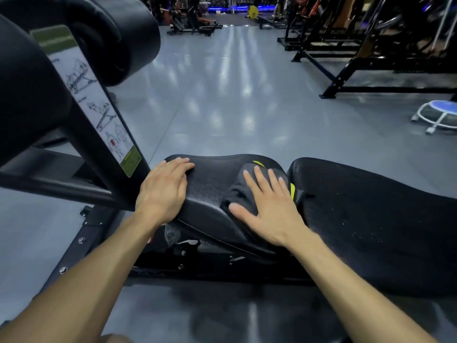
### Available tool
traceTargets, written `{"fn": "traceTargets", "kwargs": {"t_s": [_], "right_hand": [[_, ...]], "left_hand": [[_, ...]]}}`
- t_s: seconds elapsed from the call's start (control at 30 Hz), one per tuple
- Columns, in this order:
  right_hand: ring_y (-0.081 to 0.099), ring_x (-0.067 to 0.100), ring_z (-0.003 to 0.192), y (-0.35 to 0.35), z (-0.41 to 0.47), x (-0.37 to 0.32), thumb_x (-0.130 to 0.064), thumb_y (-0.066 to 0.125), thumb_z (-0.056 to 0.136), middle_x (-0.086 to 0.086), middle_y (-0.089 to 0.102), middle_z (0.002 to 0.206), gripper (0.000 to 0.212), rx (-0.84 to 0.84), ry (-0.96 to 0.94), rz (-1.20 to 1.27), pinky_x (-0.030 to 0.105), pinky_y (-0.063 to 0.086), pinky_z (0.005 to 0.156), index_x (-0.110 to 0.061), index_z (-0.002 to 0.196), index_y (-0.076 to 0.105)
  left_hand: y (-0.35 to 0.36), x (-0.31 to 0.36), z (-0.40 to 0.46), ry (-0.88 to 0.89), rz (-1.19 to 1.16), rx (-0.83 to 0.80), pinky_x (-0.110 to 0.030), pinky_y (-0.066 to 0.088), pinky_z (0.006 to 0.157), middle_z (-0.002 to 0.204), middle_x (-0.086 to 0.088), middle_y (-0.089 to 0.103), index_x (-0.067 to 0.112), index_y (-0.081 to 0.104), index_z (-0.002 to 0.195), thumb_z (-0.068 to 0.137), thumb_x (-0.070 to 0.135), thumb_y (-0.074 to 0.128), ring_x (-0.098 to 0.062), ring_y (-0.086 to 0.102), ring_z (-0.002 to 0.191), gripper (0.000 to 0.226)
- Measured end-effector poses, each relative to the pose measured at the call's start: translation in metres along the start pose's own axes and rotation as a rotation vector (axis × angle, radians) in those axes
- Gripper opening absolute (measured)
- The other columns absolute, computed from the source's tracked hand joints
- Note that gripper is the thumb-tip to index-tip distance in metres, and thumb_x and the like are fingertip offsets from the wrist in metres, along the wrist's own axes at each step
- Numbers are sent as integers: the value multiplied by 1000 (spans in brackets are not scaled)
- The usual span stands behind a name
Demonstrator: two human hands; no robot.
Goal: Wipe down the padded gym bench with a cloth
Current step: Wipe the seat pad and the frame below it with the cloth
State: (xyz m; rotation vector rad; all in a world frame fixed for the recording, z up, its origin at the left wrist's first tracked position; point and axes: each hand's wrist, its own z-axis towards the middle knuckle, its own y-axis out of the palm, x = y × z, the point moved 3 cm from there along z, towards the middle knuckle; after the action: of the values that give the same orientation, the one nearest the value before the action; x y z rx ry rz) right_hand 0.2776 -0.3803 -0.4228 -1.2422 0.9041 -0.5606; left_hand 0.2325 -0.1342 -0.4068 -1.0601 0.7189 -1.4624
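The step in hand looks like wiping the small seat pad (210,191) of the bench. To do it well, keep the right hand (267,206) flat so the whole cloth (237,194) bears on the vinyl, and sweep in overlapping passes from the far edge beyond the fingertips back toward the wrist. Then work sideways toward the left hand (163,189), which should lift off in turn so the patch under it gets cleaned too. The cloth is bunched under the palm; spreading it would cover more per pass. The raised edges and the gap to the right of the right hand, before the long pad (371,219), likely hold sweat and want a folded edge of cloth run along them. The long pad shows pale specks and probably still needs wiping.

The right hand lies spread wide, fingers straight and splayed, thumb out to the left, pressing the dark cloth with its yellow-green trim onto the right half of the seat pad. The left hand rests palm down on the seat's left end, fingers together and bent slightly over the far edge, bracing and holding nothing. Both forearms reach forward, bare, nearly straight
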Motion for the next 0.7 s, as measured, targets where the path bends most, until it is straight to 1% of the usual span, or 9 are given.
{"fn": "traceTargets", "kwargs": {"t_s": [0.07,0.13,0.2,0.27,0.3,0.37,0.47,0.6,0.7], "right_hand": [[-16,25,155,8,-52,-11,-83,27,86,-1,-9,170,95,96,-131,-25,47,-5,126,-32,162,0],[-6,28,157,22,-93,-8,-76,44,88,3,0,171,96,179,-196,-81,48,1,125,-28,162,8],[5,33,156,35,-111,-2,-66,62,84,7,9,170,100,226,-202,-155,54,13,123,-23,162,16],[13,36,155,41,-113,0,-57,74,79,10,16,168,104,236,-189,-194,56,20,120,-19,161,21],[15,37,154,42,-110,-2,-55,75,79,11,19,167,104,238,-182,-207,57,22,120,-18,160,23],[19,40,153,41,-100,-8,-53,74,80,14,23,166,100,246,-170,-243,59,25,119,-15,160,25],[22,45,151,35,-67,-33,-60,67,81,19,25,164,100,227,-204,-291,60,28,118,-12,159,26],[17,51,150,33,-6,-101,-65,64,82,26,20,164,106,186,-283,-315,61,24,119,-7,159,21],[12,47,152,34,6,-125,-66,61,84,23,14,166,105,189,-284,-287,58,18,122,-9,160,16]], "left_hand": [[-2,-1,-1,0,-11,17,-40,26,123,146,2,57,19,61,135,101,16,42,-19,49,138,39],[-3,0,0,-10,-24,-1,-40,26,123,146,1,57,19,61,135,100,18,39,-20,49,138,41],[-4,0,1,-14,-26,-51,-40,23,124,149,1,54,19,59,137,103,17,39,-20,46,140,40],[-9,2,0,-30,-92,-123,-38,20,125,152,0,51,18,56,140,105,17,41,-18,40,145,38],[-14,2,-3,-53,-161,-143,-38,21,124,152,0,51,18,54,141,105,16,42,-17,39,145,38],[-28,-2,-17,-158,-331,-127,-35,31,119,147,2,55,21,54,143,105,17,45,-15,45,138,39],[-45,-17,-47,-331,-526,-17,-29,41,105,133,11,61,26,59,137,108,29,40,-8,54,124,35],[-59,-26,-66,-479,-852,66,-34,45,108,122,9,65,25,60,126,110,40,27,-10,60,120,40],[-70,-32,-71,-498,-945,89,-29,48,105,119,6,67,23,59,123,110,43,25,-10,63,119,42]]}}
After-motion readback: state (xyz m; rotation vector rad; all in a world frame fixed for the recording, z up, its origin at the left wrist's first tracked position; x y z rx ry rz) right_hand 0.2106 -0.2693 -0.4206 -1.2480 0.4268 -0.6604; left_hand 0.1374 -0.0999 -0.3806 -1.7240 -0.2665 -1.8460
